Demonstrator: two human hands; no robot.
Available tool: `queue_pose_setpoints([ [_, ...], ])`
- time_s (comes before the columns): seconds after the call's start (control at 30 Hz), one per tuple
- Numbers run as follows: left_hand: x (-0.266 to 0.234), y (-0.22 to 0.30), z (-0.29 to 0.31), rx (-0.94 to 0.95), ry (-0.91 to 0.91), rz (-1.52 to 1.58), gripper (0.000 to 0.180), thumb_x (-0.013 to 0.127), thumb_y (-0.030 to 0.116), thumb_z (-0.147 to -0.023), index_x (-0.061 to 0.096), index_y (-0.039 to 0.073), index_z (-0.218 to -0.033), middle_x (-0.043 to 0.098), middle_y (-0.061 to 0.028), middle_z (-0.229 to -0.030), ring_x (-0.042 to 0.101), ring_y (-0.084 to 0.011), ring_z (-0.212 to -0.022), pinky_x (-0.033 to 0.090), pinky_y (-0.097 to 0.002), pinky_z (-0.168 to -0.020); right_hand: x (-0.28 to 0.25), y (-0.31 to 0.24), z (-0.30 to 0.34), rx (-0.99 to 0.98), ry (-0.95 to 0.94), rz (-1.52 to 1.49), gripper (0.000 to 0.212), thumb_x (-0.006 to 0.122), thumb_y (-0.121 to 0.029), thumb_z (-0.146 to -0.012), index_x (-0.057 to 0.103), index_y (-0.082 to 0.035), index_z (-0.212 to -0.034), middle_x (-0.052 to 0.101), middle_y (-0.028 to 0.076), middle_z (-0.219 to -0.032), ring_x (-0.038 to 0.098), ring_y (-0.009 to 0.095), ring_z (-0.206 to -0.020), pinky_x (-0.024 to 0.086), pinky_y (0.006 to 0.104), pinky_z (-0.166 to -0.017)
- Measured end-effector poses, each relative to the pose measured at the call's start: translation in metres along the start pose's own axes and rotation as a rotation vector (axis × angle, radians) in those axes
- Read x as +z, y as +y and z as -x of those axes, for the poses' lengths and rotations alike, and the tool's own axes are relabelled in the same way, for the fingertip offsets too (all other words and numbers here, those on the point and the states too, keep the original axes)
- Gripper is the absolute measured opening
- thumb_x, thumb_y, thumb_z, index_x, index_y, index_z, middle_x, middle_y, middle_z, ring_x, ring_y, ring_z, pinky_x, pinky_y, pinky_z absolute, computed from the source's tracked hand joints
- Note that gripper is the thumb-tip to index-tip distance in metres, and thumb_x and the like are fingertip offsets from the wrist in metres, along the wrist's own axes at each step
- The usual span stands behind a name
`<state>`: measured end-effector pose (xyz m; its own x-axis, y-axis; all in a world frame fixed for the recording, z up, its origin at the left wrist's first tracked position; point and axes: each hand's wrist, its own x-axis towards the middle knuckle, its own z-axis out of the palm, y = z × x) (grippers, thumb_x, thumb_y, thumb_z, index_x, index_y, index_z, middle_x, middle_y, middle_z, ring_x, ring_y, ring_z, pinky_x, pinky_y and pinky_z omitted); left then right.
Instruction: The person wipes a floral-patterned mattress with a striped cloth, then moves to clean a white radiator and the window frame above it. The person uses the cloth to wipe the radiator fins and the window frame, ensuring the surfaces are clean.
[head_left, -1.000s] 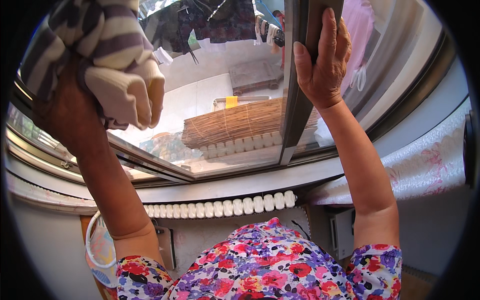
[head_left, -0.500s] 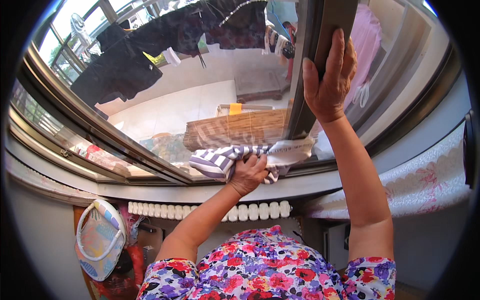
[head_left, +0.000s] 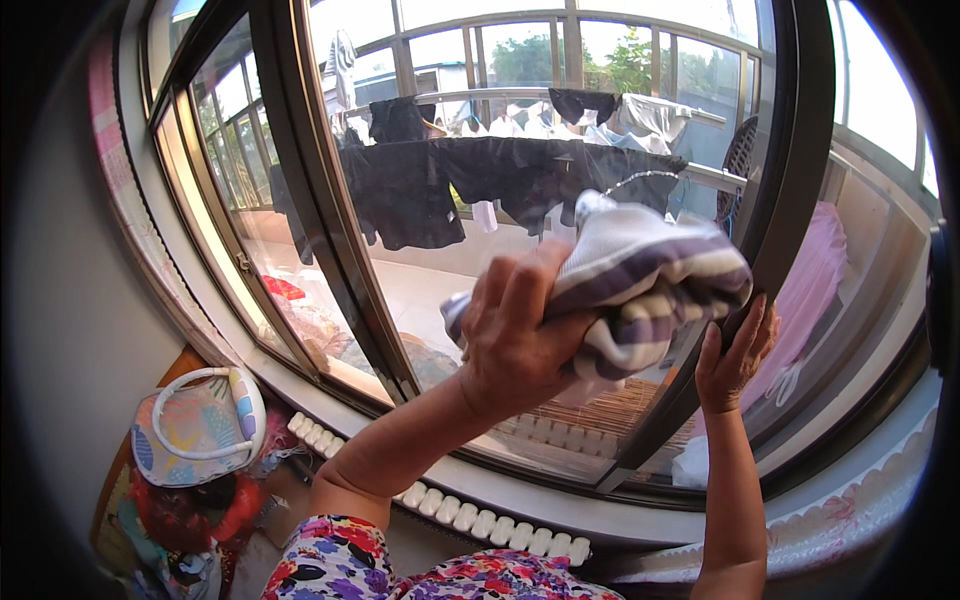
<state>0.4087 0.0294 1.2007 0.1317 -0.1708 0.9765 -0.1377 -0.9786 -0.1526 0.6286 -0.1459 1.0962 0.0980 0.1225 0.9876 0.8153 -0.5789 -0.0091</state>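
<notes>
My left hand [head_left: 520, 345] is closed round a bunched cloth [head_left: 655, 285] with white and purple-grey stripes. It holds the cloth up in front of the window glass [head_left: 440, 300]; whether the cloth touches the pane I cannot tell. Lower on the right, my right hand [head_left: 738, 365] grips the dark upright window frame [head_left: 795, 150], its thumb and fingers apart along the edge. The raised cloth and left hand hide part of the glass and the lower view behind it.
Below the sill runs a white ribbed radiator [head_left: 470, 518]. A patterned seat-like item with a white ring [head_left: 200, 425] stands at lower left. Beyond the glass, dark clothes [head_left: 400, 190] hang on rails. A pink covering [head_left: 805, 290] hangs right of the frame.
My left hand has lifted the cloth from the bottom of the window up across the pane. My right hand is now lower on the frame. The view has tilted up and turned.
</notes>
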Motion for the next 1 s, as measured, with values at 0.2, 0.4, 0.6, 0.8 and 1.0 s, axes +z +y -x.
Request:
queue_pose_setpoints([
  [0.2, 0.013, -0.053, -0.110, 0.139, 0.196, -0.252, 0.035, 0.077, 0.033, -0.060, 0.069, 0.015, -0.089, 0.049, -0.0069, -0.110, 0.046, -0.0276, -0.095, 0.039, -0.0470, -0.074, -0.004, 0.011, 0.001, 0.005, -0.006, 0.093, 0.062, 0.050, -0.023, -0.091, 0.027, 0.003, -0.143, 0.032, 0.024, -0.144, 0.029, 0.044, -0.130, 0.019, 0.0522, -0.110],
  [0.4, 0.057, -0.063, -0.060, 0.365, 0.217, -0.472, 0.025, 0.069, 0.037, -0.074, 0.072, 0.016, -0.087, 0.046, -0.0143, -0.126, 0.044, -0.0322, -0.109, 0.038, -0.0461, -0.073, 0.009, 0.013, 0.012, 0.023, -0.012, 0.084, 0.060, 0.046, -0.024, -0.093, 0.025, 0.001, -0.144, 0.031, 0.025, -0.144, 0.029, 0.044, -0.131, 0.021, 0.0517, -0.110],
  [0.6, 0.026, -0.113, -0.094, 0.577, 0.169, -0.464, 0.038, 0.072, 0.037, -0.072, 0.065, 0.016, -0.103, 0.051, -0.0091, -0.123, 0.049, -0.0250, -0.102, 0.040, -0.0401, -0.064, 0.001, 0.023, 0.006, 0.000, -0.011, 0.099, 0.058, 0.041, -0.023, -0.095, 0.023, 0.001, -0.145, 0.028, 0.026, -0.145, 0.029, 0.044, -0.132, 0.024, 0.0491, -0.109],
  [0.8, -0.067, -0.216, -0.178, 0.573, 0.328, -0.817, 0.045, 0.069, 0.036, -0.076, 0.060, 0.006, -0.109, 0.053, -0.0107, -0.103, 0.055, -0.0307, -0.095, 0.051, -0.0429, -0.070, 0.010, 0.014, 0.004, -0.003, 0.038, 0.059, 0.058, 0.041, -0.027, -0.097, 0.023, -0.003, -0.146, 0.030, 0.023, -0.146, 0.031, 0.041, -0.132, 0.028, 0.0473, -0.108],
  [1.0, -0.143, -0.295, -0.145, 0.156, 0.389, -1.001, 0.038, 0.070, 0.032, -0.072, 0.063, 0.015, -0.106, 0.050, -0.0165, -0.112, 0.051, -0.0354, -0.105, 0.051, -0.0474, -0.078, 0.011, 0.020, 0.007, 0.022, 0.017, 0.079, 0.058, 0.041, -0.024, -0.096, 0.022, -0.004, -0.147, 0.029, 0.025, -0.146, 0.032, 0.040, -0.132, 0.030, 0.0475, -0.106],
])
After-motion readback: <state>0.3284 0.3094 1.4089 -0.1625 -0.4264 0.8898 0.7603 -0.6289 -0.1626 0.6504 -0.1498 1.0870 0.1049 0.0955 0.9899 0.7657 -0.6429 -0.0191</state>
